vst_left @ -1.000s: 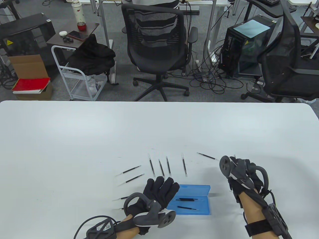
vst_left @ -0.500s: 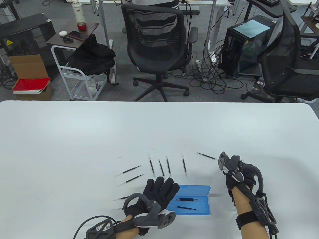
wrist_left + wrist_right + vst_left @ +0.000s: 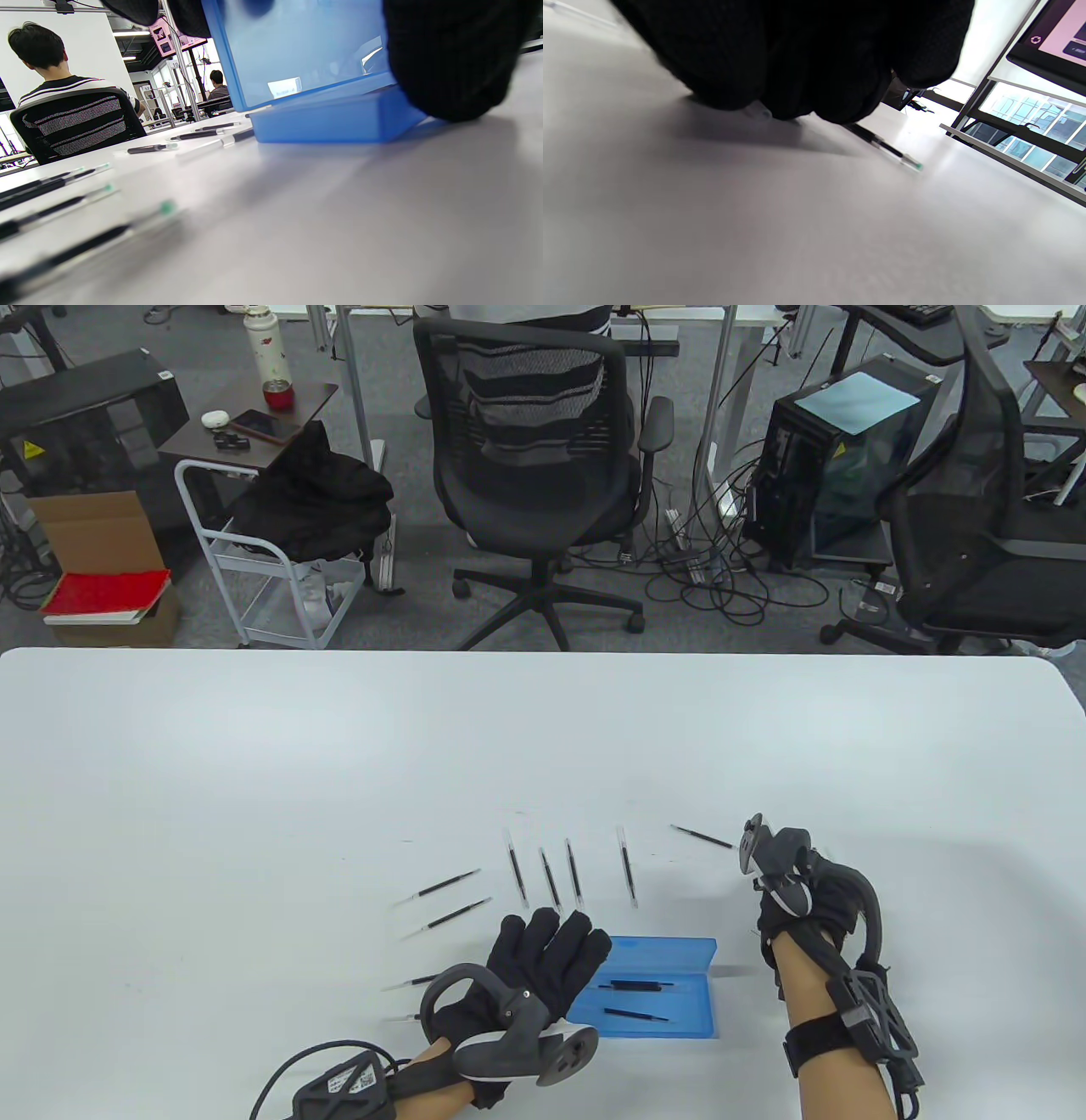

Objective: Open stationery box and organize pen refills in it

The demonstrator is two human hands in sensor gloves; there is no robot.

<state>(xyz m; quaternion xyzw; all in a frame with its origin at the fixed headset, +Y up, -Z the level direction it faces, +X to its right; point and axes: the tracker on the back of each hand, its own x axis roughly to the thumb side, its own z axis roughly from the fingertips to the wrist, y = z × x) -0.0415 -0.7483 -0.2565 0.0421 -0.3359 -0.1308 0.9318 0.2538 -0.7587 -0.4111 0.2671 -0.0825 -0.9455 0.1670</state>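
Near the desk's front edge, the blue stationery box [image 3: 657,1001] lies open with two pen refills [image 3: 636,985] inside. Left hand [image 3: 543,963], fingers straight, rests on its left end. Right hand [image 3: 806,891], fingers curled down, pinches the rightmost refill [image 3: 702,837]; others lie loose behind the box.

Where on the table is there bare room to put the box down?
The far half of the table, beyond the refills, is bare, as is the near strip between the box and right hand. It is crowded around the refill fan, the box and the left hand.
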